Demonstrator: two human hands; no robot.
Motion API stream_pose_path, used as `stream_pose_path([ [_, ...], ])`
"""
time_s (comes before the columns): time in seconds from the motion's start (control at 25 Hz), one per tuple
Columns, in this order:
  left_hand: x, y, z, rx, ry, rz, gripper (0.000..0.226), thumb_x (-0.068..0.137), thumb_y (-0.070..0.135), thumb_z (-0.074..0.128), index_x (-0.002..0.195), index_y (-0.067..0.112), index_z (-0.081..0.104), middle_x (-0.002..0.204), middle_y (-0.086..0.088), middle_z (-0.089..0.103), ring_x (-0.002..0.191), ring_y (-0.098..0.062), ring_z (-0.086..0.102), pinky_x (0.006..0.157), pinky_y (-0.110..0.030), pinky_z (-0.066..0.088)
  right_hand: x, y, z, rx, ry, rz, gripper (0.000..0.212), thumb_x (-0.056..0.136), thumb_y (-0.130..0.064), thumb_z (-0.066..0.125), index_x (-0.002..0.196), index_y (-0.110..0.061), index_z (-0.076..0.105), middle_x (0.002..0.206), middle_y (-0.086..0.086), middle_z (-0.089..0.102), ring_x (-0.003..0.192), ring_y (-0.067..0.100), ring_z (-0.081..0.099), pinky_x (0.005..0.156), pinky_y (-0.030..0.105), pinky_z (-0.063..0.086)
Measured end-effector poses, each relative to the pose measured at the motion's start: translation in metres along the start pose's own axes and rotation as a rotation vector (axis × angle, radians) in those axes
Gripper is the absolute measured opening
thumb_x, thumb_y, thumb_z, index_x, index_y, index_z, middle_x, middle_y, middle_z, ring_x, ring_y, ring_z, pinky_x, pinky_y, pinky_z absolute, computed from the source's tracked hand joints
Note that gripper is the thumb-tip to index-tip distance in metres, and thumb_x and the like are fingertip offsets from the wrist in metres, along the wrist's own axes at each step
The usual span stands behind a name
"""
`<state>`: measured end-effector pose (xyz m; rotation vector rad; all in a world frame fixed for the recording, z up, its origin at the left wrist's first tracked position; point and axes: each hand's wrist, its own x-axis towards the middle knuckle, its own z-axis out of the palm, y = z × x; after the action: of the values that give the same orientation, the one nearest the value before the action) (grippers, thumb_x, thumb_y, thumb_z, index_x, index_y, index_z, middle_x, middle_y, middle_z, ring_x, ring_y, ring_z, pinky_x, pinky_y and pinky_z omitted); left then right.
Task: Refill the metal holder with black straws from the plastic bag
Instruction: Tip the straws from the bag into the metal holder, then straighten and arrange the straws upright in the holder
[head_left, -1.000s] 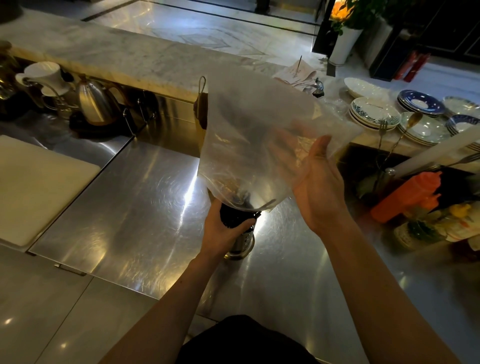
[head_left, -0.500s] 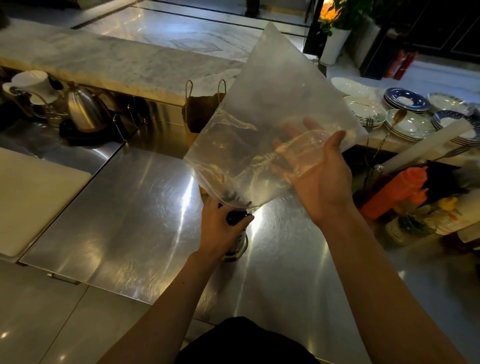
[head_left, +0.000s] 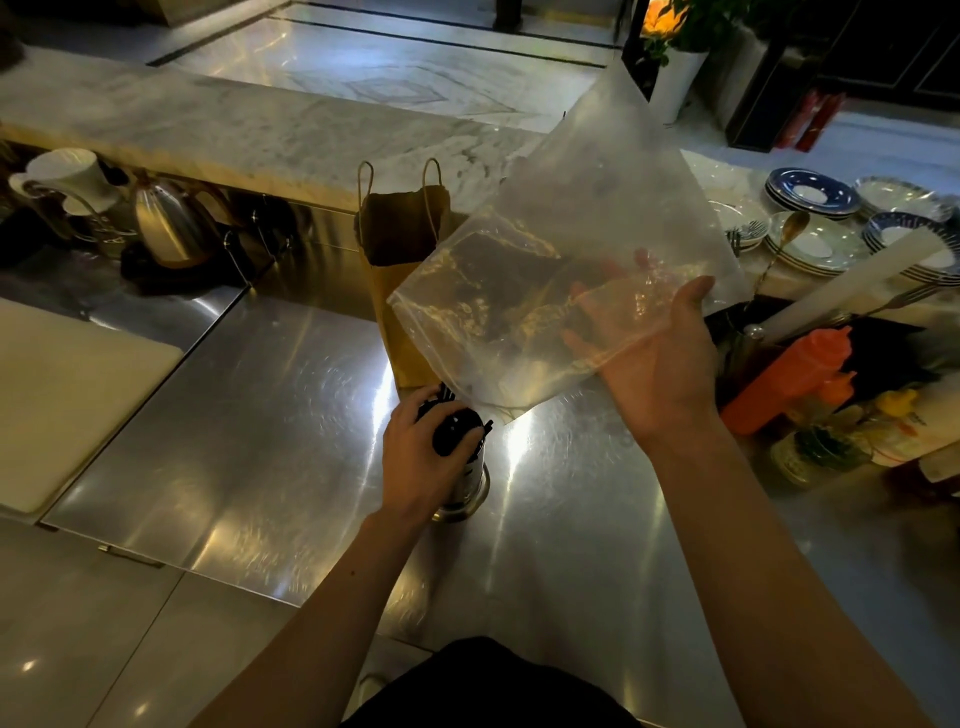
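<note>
Steel bench (head_left: 260, 441). Plastic bag (head_left: 597, 249) is tilted in the air above it. Right hand (head_left: 660, 364) palm up, pinching the bag between thumb and fingers. Left hand (head_left: 421, 457) wrapped round the metal holder (head_left: 467, 493), upright on the bench. Black straws (head_left: 457, 434) stick out of the holder, just under the bag's low corner.

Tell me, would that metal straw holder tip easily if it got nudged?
Probably: the metal holder looks tall and narrow, with black straws standing above its rim. It may also slide, since the steel counter looks smooth. The left hand gripping its top likely steadies it.
</note>
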<state>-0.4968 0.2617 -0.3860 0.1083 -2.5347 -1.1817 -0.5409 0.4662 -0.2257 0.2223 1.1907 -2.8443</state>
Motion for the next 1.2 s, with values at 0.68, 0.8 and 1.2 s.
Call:
stream_pose_path([
  [0.68, -0.033, 0.021, 0.005, -0.120, 0.028, -0.182, 0.090, 0.072, 0.032, 0.086, 0.145, 0.017, 0.035, 0.150, -0.007, 0.034, 0.136, -0.019, 0.038, 0.113, -0.035, 0.037, 0.019, 0.058, -0.164, 0.608, 0.446, 0.279, 0.054, 0.101, -0.051, 0.025, 0.127, -0.012, 0.052, 0.134, 0.016, 0.054, 0.109, 0.040, 0.059, 0.079, 0.059, 0.048],
  [0.8, -0.041, 0.021, 0.007, -0.076, 0.045, -0.198, 0.105, 0.066, 0.038, 0.089, 0.149, 0.019, 0.027, 0.155, -0.006, 0.027, 0.140, -0.017, 0.031, 0.112, -0.022, 0.029, 0.015, 0.080, -0.196, 0.748, 0.567, 0.363, 0.049, 0.100, -0.050, 0.029, 0.114, -0.015, 0.061, 0.137, 0.021, 0.053, 0.116, 0.037, 0.056, 0.091, 0.053, 0.046],
  [1.2, -0.052, 0.011, 0.004, -0.168, 0.112, -0.297, 0.098, 0.075, 0.023, 0.085, 0.152, 0.026, 0.024, 0.144, 0.008, 0.044, 0.124, 0.015, 0.043, 0.095, -0.002, 0.037, -0.016, 0.113, -0.231, 0.288, 0.645, 0.638, 0.056, 0.090, -0.043, 0.063, 0.132, -0.009, 0.051, 0.134, 0.014, 0.055, 0.122, 0.030, 0.055, 0.109, 0.042, 0.039],
])
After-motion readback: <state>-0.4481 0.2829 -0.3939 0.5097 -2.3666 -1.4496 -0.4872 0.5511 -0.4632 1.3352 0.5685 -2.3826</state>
